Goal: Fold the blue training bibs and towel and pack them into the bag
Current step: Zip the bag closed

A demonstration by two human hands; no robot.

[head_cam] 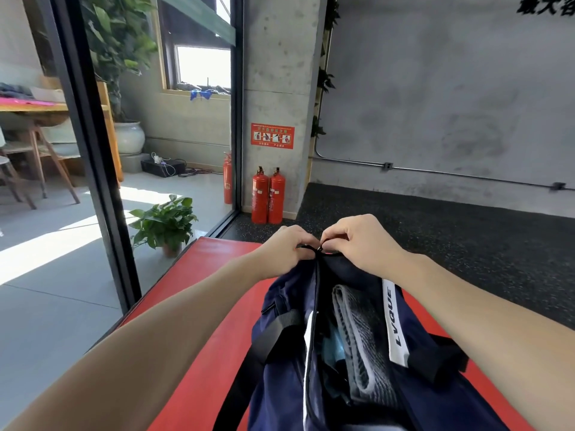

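Observation:
A navy duffel bag [286, 377] with a white logo strip lies open on a red mat [199, 293]. Inside it a folded grey towel [361, 343] lies along the opening, and a bit of light blue bib fabric [334, 346] shows beside it, mostly hidden. At the bag's far end, my left hand [287, 250] grips the bag's edge. My right hand [357, 241] pinches the zipper pull there, its fingers curled.
Two red fire extinguishers [268, 195] stand by a concrete pillar ahead. A glass wall with a black frame [102, 169] runs along the left; a potted plant [165, 223] stands behind it. Dark speckled rubber floor [466, 237] lies to the right.

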